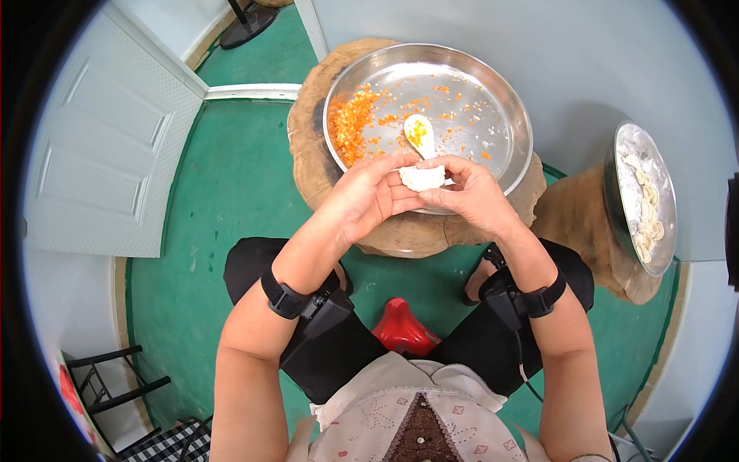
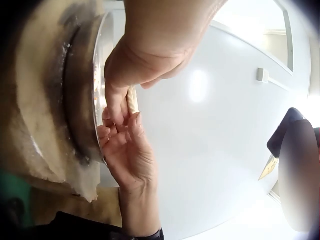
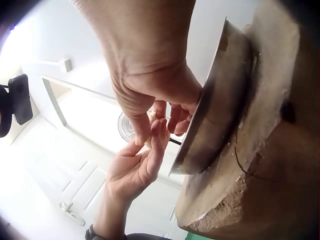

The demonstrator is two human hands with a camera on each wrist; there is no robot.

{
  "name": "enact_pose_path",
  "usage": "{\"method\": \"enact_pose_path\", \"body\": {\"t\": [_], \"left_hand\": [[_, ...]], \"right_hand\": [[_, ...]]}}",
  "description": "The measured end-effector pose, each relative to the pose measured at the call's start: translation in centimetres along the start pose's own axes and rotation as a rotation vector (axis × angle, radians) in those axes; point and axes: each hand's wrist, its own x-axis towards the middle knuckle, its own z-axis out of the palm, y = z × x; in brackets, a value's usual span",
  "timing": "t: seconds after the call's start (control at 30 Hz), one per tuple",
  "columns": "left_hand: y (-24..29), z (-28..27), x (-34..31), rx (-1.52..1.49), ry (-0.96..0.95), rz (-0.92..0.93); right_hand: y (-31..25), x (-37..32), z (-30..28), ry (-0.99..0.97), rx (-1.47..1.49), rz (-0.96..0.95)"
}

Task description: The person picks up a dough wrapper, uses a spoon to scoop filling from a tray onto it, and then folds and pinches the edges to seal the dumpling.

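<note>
Just above the metal basin's (image 1: 522, 146) near rim, left hand (image 1: 369, 199) and right hand (image 1: 473, 192) pinch the dumpling (image 1: 423, 179), fingers closed to its thickness; light, even pressure along the edge should seal it best.

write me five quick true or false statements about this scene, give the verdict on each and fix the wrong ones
1. The left hand and the right hand both touch one pale dumpling. True.
2. In the head view, the heap of orange bits lies at the right side of the large metal pan. False: it lies at the left side.
3. The large metal pan stands on a wooden stump. True.
4. The bowl of the white spoon has nothing in it. False: the white spoon has some orange bits in its bowl.
5. The second pan, at right in the head view, holds several more dumplings. True.
</note>
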Motion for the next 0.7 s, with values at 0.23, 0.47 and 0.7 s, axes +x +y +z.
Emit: {"method": "enact_pose_path", "body": {"t": [0.23, 0.47, 0.7], "left_hand": [[0.0, 1.6, -1.1, 0.34, 0.164, 0.065], [-0.8, 1.6, 0.1, 0.737, 0.292, 0.2], [-1.0, 3.0, -0.2, 0.967, 0.336, 0.642]], "right_hand": [[2.0, 0.9, -0.2, 0.05, -0.049, -0.097], [0.7, -0.4, -0.5, 0.044, 0.368, 0.07], [0.5, -2.0, -2.2, -0.097, 1.031, 0.22]]}}
